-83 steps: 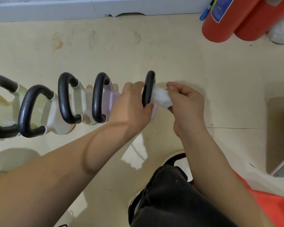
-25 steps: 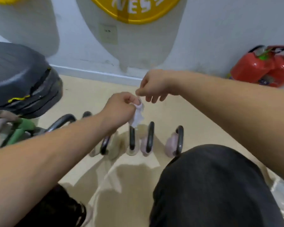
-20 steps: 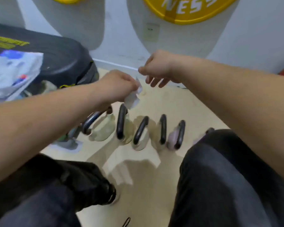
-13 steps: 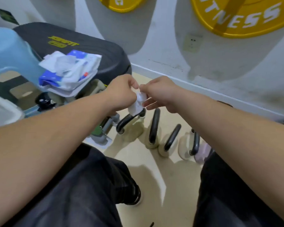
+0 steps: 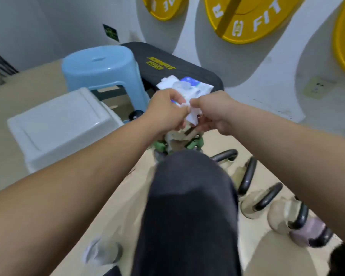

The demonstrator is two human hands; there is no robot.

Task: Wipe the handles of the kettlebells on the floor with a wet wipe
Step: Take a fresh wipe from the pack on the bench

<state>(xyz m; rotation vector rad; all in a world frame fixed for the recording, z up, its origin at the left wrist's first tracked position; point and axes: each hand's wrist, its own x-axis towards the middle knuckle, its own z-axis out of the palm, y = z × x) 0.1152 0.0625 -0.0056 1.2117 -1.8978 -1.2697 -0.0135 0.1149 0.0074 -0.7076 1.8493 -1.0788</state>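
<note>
A crumpled white wet wipe [image 5: 191, 113] is pinched between my left hand [image 5: 167, 110] and my right hand [image 5: 213, 110], held up in front of me above my dark-trousered knee [image 5: 187, 196]. Both hands are closed on it. The row of kettlebells [image 5: 267, 198] with black handles stands on the floor at the lower right, well below and to the right of my hands. My right forearm hides part of that row.
A wet wipe pack [image 5: 185, 85] lies on a black padded bench [image 5: 167, 64] just beyond my hands. A blue plastic stool [image 5: 100, 68] and a white bin lid [image 5: 60, 124] stand to the left. Yellow weight plates [image 5: 247, 18] hang on the wall. Green equipment [image 5: 159, 146] sits under my hands.
My view swung left, away from the kettlebells, towards the bench and stool. My hands rose from the last handle and now both grip the wipe together.
</note>
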